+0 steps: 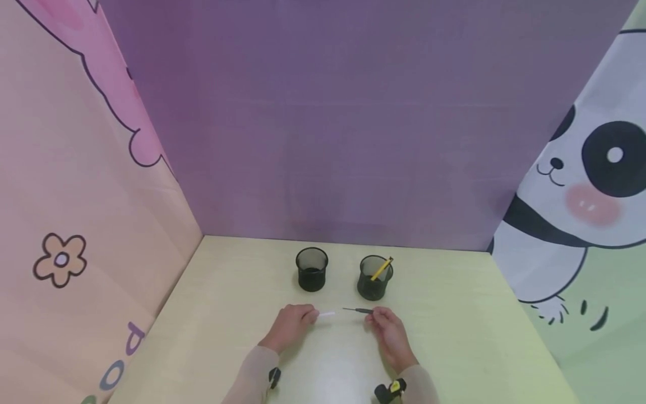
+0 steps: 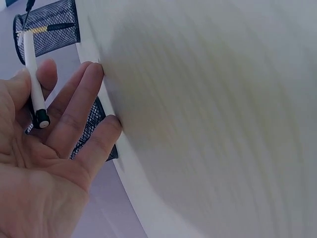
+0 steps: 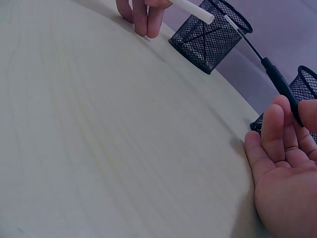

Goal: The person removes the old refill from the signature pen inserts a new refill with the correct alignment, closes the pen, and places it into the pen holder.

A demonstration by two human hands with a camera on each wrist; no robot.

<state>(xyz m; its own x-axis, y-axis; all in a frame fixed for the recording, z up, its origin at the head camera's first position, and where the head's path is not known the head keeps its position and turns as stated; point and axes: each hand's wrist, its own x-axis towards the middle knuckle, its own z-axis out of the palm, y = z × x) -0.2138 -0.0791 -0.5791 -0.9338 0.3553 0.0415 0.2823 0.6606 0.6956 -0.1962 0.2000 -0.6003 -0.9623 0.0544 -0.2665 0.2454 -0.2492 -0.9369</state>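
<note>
My left hand (image 1: 292, 325) pinches a white pen barrel (image 2: 33, 74) between thumb and index finger. One end of the barrel is black; its other end points right. My right hand (image 1: 391, 334) grips a pen refill with a black grip section (image 3: 278, 79), its thin shaft pointing left at the barrel. A small gap separates the two parts in the head view. The other fingers of the left hand extend toward the tabletop. Both hands are low over the table, in front of two black mesh pen cups.
The left mesh cup (image 1: 312, 278) stands behind the left hand. Behind the right hand, the other mesh cup (image 1: 372, 289) holds a yellow pen (image 1: 382, 269) leaning right. A purple backdrop (image 1: 323, 140) rises at the far edge of the pale wooden table (image 1: 242, 269).
</note>
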